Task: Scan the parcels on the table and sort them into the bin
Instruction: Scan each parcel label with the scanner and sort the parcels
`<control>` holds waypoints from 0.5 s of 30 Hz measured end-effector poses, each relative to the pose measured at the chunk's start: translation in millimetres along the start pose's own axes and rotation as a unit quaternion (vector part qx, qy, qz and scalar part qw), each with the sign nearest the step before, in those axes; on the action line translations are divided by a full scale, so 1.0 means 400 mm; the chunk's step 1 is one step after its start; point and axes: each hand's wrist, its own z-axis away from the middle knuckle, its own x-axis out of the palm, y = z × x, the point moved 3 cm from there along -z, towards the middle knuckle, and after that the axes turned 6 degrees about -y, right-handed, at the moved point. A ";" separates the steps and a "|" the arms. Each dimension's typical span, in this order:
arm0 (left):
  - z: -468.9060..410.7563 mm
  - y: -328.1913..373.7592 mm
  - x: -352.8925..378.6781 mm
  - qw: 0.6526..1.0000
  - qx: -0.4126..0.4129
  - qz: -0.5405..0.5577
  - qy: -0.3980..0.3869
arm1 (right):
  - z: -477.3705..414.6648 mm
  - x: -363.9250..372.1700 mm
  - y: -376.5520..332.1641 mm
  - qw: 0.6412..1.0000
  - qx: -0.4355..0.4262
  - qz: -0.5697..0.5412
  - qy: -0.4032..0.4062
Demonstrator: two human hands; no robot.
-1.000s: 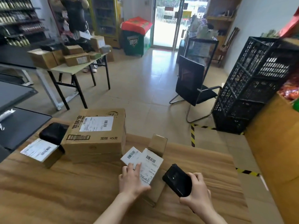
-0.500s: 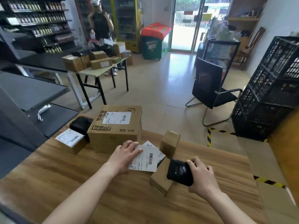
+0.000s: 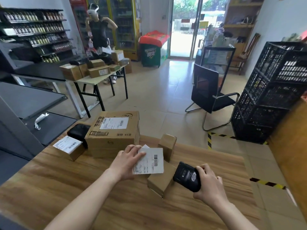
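Two hands are seen over the wooden counter [image 3: 49, 188]. A white label [image 3: 150, 161] with a barcode is held at its left edge by the left hand [image 3: 127, 161]. The fingers are curled over it and the thumb is hidden under it. Much of the small parcel [image 3: 160, 182] below is covered by the label. A black scanner [image 3: 186, 178] is gripped by the right hand [image 3: 210, 185], just beside that parcel, and its back end is hidden in the palm. A big box [image 3: 114, 131], a small upright box [image 3: 167, 144] and a labelled little box [image 3: 69, 146] are set farther back. A black thing [image 3: 78, 131] is tucked between two of them and cannot be made out. To the right, black crates [image 3: 274, 90] are stacked on the floor, cut off by the edge. The label's words are too blurred to be read.
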 end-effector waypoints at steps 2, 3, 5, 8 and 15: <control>-0.007 0.035 0.001 0.999 0.005 0.053 0.012 | 0.027 0.001 0.028 0.997 0.034 -0.056 0.027; -0.015 0.057 0.006 0.997 0.011 0.073 0.010 | 0.043 0.002 0.046 0.994 0.054 -0.082 0.040; -0.039 0.108 0.017 0.994 0.032 0.101 0.003 | 0.078 0.006 0.087 0.987 0.096 -0.117 0.062; -0.082 0.202 0.030 0.989 0.076 0.122 -0.013 | 0.149 0.004 0.155 0.972 0.159 -0.143 0.092; -0.189 0.473 0.025 0.965 0.216 0.145 -0.031 | 0.401 0.012 0.274 0.905 0.324 -0.219 0.170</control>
